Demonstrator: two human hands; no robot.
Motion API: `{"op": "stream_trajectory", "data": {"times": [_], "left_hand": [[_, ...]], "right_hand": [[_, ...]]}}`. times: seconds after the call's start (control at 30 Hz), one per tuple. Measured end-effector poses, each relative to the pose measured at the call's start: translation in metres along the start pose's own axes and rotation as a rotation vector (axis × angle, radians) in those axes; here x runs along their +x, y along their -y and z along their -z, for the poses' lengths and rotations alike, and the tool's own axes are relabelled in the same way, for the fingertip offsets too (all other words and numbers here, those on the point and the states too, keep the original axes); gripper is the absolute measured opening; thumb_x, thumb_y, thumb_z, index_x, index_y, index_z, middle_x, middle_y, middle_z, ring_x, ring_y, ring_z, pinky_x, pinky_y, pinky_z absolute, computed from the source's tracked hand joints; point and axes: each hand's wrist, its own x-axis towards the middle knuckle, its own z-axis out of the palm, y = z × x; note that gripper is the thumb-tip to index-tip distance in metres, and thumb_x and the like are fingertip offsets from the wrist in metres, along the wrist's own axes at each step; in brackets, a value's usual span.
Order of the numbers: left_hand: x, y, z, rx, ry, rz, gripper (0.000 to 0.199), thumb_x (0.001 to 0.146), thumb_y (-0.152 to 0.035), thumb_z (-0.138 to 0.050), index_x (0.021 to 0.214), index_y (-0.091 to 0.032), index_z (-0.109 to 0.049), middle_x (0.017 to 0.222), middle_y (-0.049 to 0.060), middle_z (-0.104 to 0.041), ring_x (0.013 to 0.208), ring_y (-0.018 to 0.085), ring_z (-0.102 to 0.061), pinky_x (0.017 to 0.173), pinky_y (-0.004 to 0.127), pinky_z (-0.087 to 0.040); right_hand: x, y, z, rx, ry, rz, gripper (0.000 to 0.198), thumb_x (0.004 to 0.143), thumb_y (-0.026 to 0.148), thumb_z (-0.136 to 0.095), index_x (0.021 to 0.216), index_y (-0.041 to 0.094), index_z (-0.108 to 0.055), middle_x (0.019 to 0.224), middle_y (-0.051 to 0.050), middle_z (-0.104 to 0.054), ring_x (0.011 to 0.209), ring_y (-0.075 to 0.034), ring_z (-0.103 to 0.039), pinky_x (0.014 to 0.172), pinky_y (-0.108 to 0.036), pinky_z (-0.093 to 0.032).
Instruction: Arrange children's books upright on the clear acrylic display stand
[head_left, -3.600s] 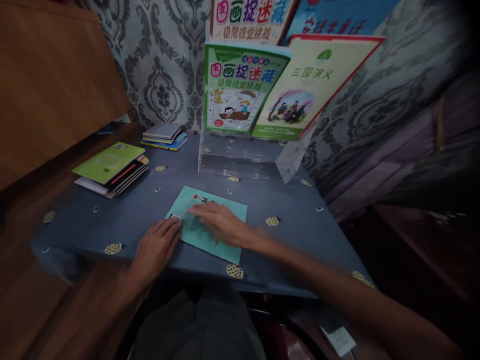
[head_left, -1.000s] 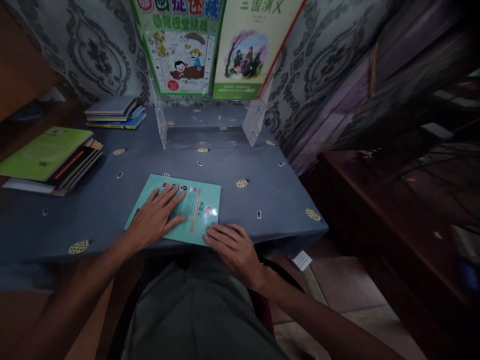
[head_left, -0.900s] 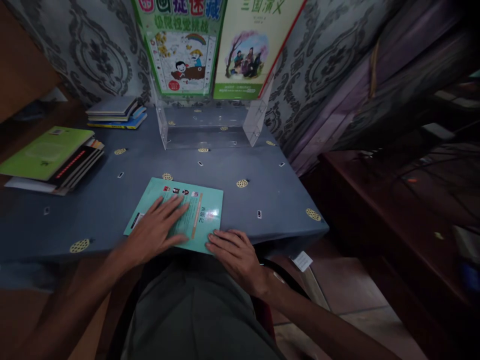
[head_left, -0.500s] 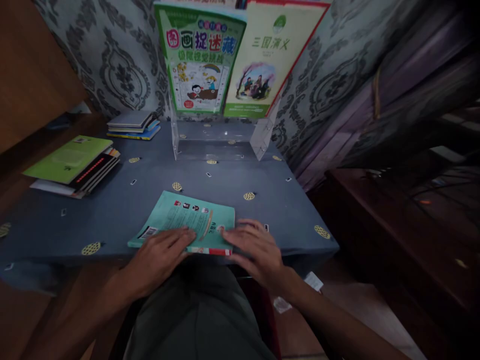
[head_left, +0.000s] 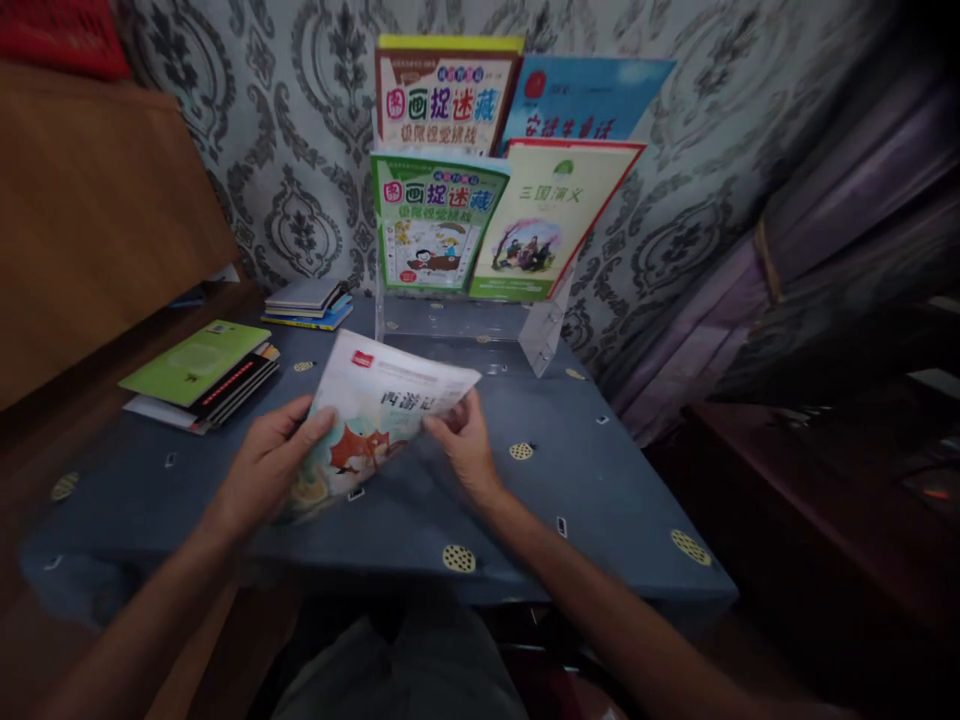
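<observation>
Both hands hold a thin paperback children's book (head_left: 375, 420) tilted up above the table.

The left hand (head_left: 262, 470) grips the book's left edge, thumb on the cover; the right hand (head_left: 465, 445) pinches its right edge near the top corner. The cover, white with a red figure, faces the person and bends slightly, so the book looks light and floppy, with a glossy cover that may slide; holding it by both side edges, close to the spine, seems the steadiest grip. Beneath the hands lies a blue-grey tablecloth (head_left: 585, 500). Beyond them stands a clear acrylic display stand (head_left: 540, 335) carrying picture books (head_left: 439, 225). To the left of the left hand lies a stack topped by a green book (head_left: 195, 365), with a smaller pile of books (head_left: 307, 300) further off.
</observation>
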Motion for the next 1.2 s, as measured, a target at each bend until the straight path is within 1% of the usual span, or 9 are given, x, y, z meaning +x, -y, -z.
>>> {"op": "stream_trajectory", "data": {"times": [0.17, 0.3, 0.4, 0.5, 0.63, 0.73, 0.83, 0.97, 1.2], "left_hand": [[0.027, 0.02, 0.007, -0.331, -0.169, 0.102, 0.037, 0.081, -0.044, -0.07, 0.105, -0.015, -0.068, 0.088, 0.01, -0.077, 0.081, 0.027, -0.075, 0.069, 0.039, -0.063], [0.049, 0.063, 0.018, -0.322, -0.203, 0.238, 0.037, 0.08, -0.041, -0.069, 0.101, -0.011, -0.066, 0.085, 0.014, -0.076, 0.079, 0.029, -0.075, 0.071, 0.042, -0.062], [0.058, 0.093, 0.035, 0.053, -0.233, 0.189, 0.04, 0.077, -0.042, -0.07, 0.104, -0.013, -0.064, 0.081, 0.009, -0.073, 0.078, 0.028, -0.072, 0.073, 0.043, -0.061], [0.061, 0.11, 0.054, 0.575, -0.335, -0.064, 0.043, 0.081, -0.042, -0.062, 0.116, -0.016, -0.06, 0.088, 0.007, -0.07, 0.086, 0.028, -0.07, 0.085, 0.047, -0.058], [0.062, 0.124, 0.064, 0.877, -0.259, -0.345, 0.034, 0.091, -0.039, -0.047, 0.118, -0.021, -0.059, 0.117, 0.011, -0.068, 0.113, 0.028, -0.064, 0.103, 0.049, -0.05], [0.062, 0.137, 0.061, 0.931, -0.166, -0.403, 0.034, 0.096, -0.036, -0.043, 0.123, -0.021, -0.056, 0.131, 0.012, -0.065, 0.127, 0.029, -0.058, 0.11, 0.052, -0.044], [0.06, 0.148, 0.06, 0.948, -0.135, -0.403, 0.041, 0.095, -0.03, -0.044, 0.134, -0.02, -0.051, 0.136, 0.015, -0.063, 0.129, 0.03, -0.058, 0.107, 0.052, -0.048], [0.058, 0.15, 0.065, 0.93, -0.091, -0.449, 0.05, 0.09, -0.019, -0.048, 0.14, -0.02, -0.046, 0.136, 0.015, -0.063, 0.128, 0.029, -0.059, 0.106, 0.05, -0.05], [0.056, 0.147, 0.064, 1.013, -0.109, -0.427, 0.042, 0.1, -0.034, -0.042, 0.138, -0.018, -0.049, 0.143, 0.015, -0.059, 0.142, 0.03, -0.047, 0.113, 0.054, -0.044]], "right_hand": [[0.012, -0.003, -0.03, 0.136, 0.091, -0.157, 0.052, 0.081, 0.055, -0.072, 0.12, 0.022, -0.06, 0.114, -0.009, -0.075, 0.099, -0.028, -0.073, 0.085, -0.044, -0.063], [0.031, -0.015, -0.026, -0.104, 0.12, -0.127, 0.046, 0.079, 0.047, -0.075, 0.115, 0.021, -0.063, 0.112, -0.008, -0.075, 0.098, -0.026, -0.072, 0.085, -0.041, -0.06], [0.044, -0.025, -0.015, -0.417, 0.214, -0.186, 0.033, 0.083, 0.038, -0.072, 0.109, 0.018, -0.066, 0.103, -0.007, -0.077, 0.09, -0.024, -0.071, 0.081, -0.038, -0.057], [0.045, -0.028, -0.004, -0.751, 0.31, -0.211, 0.036, 0.087, 0.031, -0.068, 0.121, 0.019, -0.065, 0.102, -0.008, -0.076, 0.091, -0.026, -0.07, 0.082, -0.039, -0.055], [0.04, -0.021, -0.006, -1.103, 0.35, -0.032, 0.036, 0.091, 0.027, -0.062, 0.126, 0.018, -0.065, 0.125, -0.016, -0.066, 0.116, -0.031, -0.062, 0.097, -0.045, -0.051], [0.037, -0.02, -0.032, -1.044, 0.516, 0.135, 0.036, 0.098, 0.027, -0.053, 0.13, 0.016, -0.063, 0.14, -0.017, -0.06, 0.131, -0.03, -0.055, 0.109, -0.047, -0.045], [0.037, -0.025, -0.072, -0.855, 0.735, 0.245, 0.046, 0.106, 0.033, -0.04, 0.148, 0.018, -0.047, 0.15, -0.015, -0.055, 0.141, -0.024, -0.048, 0.118, -0.046, -0.038], [0.044, -0.034, -0.11, -0.836, 0.858, 0.244, 0.064, 0.106, 0.049, -0.036, 0.156, 0.01, -0.031, 0.159, -0.02, -0.042, 0.151, -0.027, -0.035, 0.124, -0.051, -0.026], [0.064, -0.052, -0.096, -0.909, 0.83, 0.291, 0.064, 0.106, 0.054, -0.033, 0.154, 0.011, -0.037, 0.158, -0.018, -0.044, 0.151, -0.026, -0.035, 0.125, -0.049, -0.025]]}}
